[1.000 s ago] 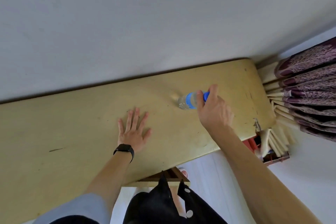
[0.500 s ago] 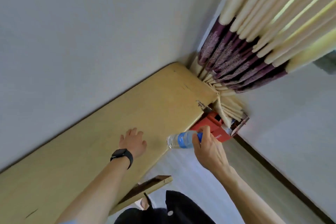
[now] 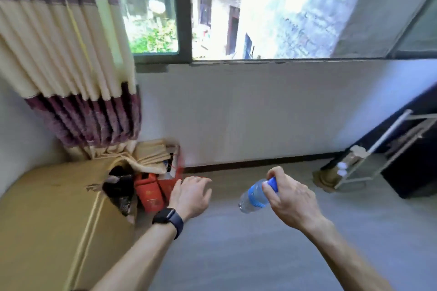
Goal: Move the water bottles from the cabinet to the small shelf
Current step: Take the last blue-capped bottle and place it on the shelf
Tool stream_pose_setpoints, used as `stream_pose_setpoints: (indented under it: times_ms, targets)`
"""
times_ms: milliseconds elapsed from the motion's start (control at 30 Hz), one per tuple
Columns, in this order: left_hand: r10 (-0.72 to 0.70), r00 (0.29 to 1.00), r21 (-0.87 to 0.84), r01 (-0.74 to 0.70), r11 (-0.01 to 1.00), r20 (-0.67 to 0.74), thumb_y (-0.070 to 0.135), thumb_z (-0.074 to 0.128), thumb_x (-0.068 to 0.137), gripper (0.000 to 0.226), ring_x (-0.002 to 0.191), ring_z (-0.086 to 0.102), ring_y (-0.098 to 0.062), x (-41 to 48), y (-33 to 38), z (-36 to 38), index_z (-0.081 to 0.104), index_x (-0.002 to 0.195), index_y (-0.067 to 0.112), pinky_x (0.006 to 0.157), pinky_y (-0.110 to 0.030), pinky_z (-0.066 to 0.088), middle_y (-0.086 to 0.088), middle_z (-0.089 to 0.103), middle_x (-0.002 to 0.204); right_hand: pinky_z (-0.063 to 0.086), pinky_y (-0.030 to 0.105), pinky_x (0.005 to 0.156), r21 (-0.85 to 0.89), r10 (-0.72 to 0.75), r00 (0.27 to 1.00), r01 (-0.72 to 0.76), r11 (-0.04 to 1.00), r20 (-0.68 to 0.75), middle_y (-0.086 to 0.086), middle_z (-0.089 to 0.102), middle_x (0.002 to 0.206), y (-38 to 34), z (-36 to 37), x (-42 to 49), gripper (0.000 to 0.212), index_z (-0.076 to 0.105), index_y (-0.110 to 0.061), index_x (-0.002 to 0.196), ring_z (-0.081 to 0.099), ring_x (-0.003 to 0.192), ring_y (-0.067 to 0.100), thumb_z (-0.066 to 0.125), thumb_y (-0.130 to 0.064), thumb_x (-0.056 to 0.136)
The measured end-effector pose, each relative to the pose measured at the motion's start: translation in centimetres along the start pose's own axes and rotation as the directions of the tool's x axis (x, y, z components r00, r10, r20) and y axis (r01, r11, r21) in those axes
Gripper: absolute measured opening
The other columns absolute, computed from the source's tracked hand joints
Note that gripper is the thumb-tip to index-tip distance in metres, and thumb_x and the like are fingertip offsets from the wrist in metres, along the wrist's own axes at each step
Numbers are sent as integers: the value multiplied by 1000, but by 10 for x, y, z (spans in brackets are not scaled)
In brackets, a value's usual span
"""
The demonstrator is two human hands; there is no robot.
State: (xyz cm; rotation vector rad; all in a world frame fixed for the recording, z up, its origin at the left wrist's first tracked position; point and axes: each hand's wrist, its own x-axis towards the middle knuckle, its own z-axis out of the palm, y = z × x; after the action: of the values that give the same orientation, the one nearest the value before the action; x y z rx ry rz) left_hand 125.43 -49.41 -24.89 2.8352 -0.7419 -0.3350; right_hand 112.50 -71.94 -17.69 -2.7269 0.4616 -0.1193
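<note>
Right hand (image 3: 289, 198) fingers curled round water bottle (image 3: 254, 196) cap end, left hand (image 3: 190, 194) loosely spread, holding nothing

Bright daylight floods through the window (image 3: 260, 7); motion blur throughout.

The water bottle (image 3: 253, 196), a second ago over the cabinet (image 3: 52, 208) top, is now above the floor (image 3: 236, 255) in the right hand (image 3: 290, 198); the left hand (image 3: 191, 196) is off that top, in the air by the red boxes (image 3: 151, 194); the small shelf (image 3: 350, 168) comes into view.
</note>
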Motion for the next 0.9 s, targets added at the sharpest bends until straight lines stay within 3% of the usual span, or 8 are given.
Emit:
stream_pose_setpoints:
  times_ms: [200, 467, 633, 767, 900]
  targets:
    - [376, 927, 122, -372, 920, -6, 54, 33, 99, 42, 131, 44, -13, 76, 213, -8, 52, 132, 38, 108, -33, 31, 13, 55, 136, 48, 38, 74, 22, 309, 927, -311, 950, -213, -12, 59, 96, 169, -92, -53, 24, 40, -33, 94, 60, 86, 28, 35, -56, 93]
    - [741, 671, 174, -734, 656, 33, 55, 35, 97, 39, 127, 50, -13, 154, 457, -8, 57, 125, 41, 103, -35, 39, 17, 58, 131, 39, 32, 69, 136, 627, 610, -656, 743, -484, -11, 64, 98, 332, -196, -119, 26, 48, -32, 97, 59, 92, 24, 43, -57, 93]
    - [871, 490, 161, -862, 481, 21, 64, 10, 84, 67, 118, 56, -18, 195, 598, 8, 59, 119, 37, 98, -35, 43, 14, 62, 125, 38, 32, 65, 166, 668, 409, -765, 623, -622, -7, 67, 92, 417, -253, -140, 27, 52, -29, 96, 62, 89, 30, 49, -56, 92]
    - [925, 378, 147, -917, 371, 25, 55, 30, 98, 43, 121, 54, -18, 234, 711, 13, 56, 127, 37, 99, -37, 41, 13, 60, 129, 40, 33, 65, 204, 665, 286, -804, 558, -690, -6, 68, 94, 476, -299, -149, 27, 51, -29, 94, 62, 88, 32, 50, -56, 90]
    - [955, 293, 116, -951, 287, 41, 53, 33, 99, 44, 126, 49, -20, 253, 816, 18, 51, 136, 37, 103, -37, 38, 10, 55, 137, 45, 37, 66, 258, 646, 146, -835, 487, -749, 2, 69, 90, 527, -343, -155, 29, 52, -25, 93, 62, 87, 38, 51, -54, 89]
